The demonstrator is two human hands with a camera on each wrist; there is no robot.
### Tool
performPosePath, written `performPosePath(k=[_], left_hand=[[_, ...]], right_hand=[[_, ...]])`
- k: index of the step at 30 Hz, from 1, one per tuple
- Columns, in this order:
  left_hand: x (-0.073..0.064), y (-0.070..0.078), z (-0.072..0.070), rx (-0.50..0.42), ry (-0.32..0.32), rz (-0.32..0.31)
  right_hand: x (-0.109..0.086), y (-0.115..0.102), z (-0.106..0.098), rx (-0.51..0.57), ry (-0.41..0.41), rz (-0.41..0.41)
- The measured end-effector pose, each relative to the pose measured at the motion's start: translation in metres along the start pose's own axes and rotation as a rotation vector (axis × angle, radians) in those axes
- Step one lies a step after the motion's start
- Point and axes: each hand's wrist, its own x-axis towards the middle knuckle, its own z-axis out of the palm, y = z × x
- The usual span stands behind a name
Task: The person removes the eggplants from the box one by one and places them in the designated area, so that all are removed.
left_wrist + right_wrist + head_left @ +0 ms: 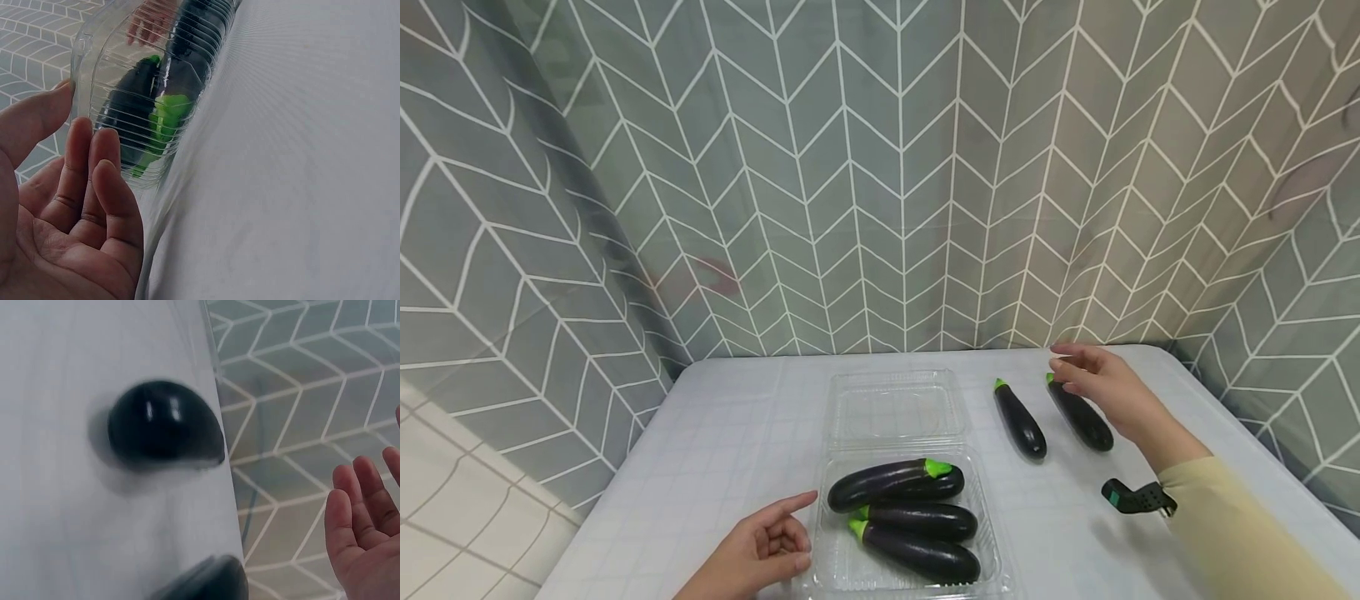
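Observation:
Several dark eggplants with green stems (925,558) lie in the clear plastic clamshell box (988,542), whose lid (898,408) is folded back behind it. My left hand (760,546) is at the box's left edge, index finger extended and the other fingers loosely bent. In the left wrist view, the thumb (40,122) meets the box's rim. Over on the right, my right hand (1108,387) hovers by the stem end of an eggplant (1084,421), its fingers overlapping the stem. Another eggplant (1021,423) lies just left of it on the table.
A white cloth covers the table (730,433). Grey curtains (865,183) with white chevron lines stand along the back and both sides. A black band (1138,497) sits at my right wrist, beside a pale yellow sleeve (1232,525).

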Motion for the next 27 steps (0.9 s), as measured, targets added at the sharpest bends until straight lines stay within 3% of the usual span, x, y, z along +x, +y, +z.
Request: performPosePath(k=[15,27], left_hand=[[0.001,-0.005,-0.001,0.000,-0.015,0.026],[-0.001,0.000,0.000,0.035,-0.004,0.039]], right_hand=[[-0.022,-0.028,0.034,0.076,-0.083,-0.110],[-0.024,-0.042,0.064,0.122,-0.145,-0.117]])
